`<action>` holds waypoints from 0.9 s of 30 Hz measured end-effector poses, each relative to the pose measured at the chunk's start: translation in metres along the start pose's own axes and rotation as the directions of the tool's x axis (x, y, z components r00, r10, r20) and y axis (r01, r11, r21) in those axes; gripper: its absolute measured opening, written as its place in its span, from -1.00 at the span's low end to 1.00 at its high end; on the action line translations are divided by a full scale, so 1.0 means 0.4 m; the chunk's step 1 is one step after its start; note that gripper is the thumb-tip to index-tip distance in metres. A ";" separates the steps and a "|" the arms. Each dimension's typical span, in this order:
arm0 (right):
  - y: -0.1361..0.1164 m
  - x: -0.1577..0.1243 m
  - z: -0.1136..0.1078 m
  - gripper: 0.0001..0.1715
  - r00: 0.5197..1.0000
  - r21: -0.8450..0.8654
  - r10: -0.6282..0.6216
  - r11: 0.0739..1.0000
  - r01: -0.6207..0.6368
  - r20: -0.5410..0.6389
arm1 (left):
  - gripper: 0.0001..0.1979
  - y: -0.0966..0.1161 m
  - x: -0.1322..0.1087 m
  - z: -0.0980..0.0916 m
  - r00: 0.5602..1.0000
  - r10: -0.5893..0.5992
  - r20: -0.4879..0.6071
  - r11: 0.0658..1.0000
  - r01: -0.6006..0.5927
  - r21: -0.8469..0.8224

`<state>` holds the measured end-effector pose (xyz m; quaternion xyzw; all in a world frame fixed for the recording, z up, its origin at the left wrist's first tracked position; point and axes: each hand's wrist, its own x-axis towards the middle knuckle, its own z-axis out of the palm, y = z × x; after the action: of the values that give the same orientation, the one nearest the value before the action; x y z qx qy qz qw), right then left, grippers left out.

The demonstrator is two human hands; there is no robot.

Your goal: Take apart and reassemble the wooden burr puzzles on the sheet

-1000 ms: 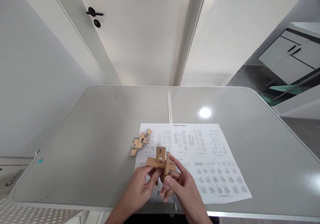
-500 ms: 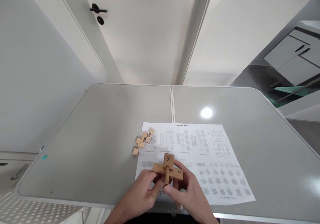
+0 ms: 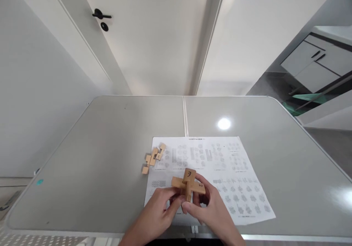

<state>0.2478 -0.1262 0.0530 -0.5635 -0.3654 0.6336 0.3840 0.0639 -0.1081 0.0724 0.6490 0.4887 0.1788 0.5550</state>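
Interlocked wooden puzzle pieces, marked with a 3-like figure and a 2, form a cross held above the paper. My left hand is closed on the lower left of this puzzle, thumb near its bottom. On the right side, my right hand grips it with the thumb at the lower end and fingers behind. Both hands hide part of its underside. Loose notched wooden pieces lie at the left edge of the printed sheet, which shows rows of small assembly diagrams.
The grey table has a seam down its middle and a pale rim. A white door with a black handle stands beyond it. A white cabinet is at the far right.
The pieces in my hands sit closer together; the upright one marked with the 3-like figure now meets the crosspiece with less gap. The whole view has shifted slightly.
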 end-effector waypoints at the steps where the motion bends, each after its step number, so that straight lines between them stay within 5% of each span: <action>1: 0.002 0.004 -0.014 -0.05 1.000 0.001 -0.004 1.000 0.004 -0.012 | -0.68 -0.007 0.004 0.002 1.000 -0.002 0.016 1.000 0.002 0.011; 7: -0.002 0.055 -0.175 0.02 0.935 -0.149 -0.083 0.988 0.033 -0.346 | -0.70 -0.084 -0.001 -0.010 0.997 -0.064 -0.040 0.986 0.070 0.154; 13: -0.026 0.131 -0.333 -0.03 0.873 -0.372 -0.150 0.927 -0.038 -0.465 | -0.66 -0.146 -0.011 -0.011 0.986 0.013 -0.166 0.985 0.017 0.173; 23: -0.061 0.220 -0.395 -0.07 0.879 -0.424 -0.070 0.892 -0.157 -0.472 | -0.67 -0.151 -0.014 -0.006 0.970 0.063 -0.236 0.986 -0.023 0.167; 27: -0.052 0.206 -0.385 0.20 0.849 -0.400 -0.102 0.906 -0.135 -0.519 | -0.67 -0.156 -0.012 -0.007 0.971 0.049 -0.235 0.983 -0.005 0.184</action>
<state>0.3967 -0.0386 0.0208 -0.7882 -0.3688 0.3633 0.3327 0.0322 -0.1164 0.0188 0.6772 0.5574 0.2178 0.4281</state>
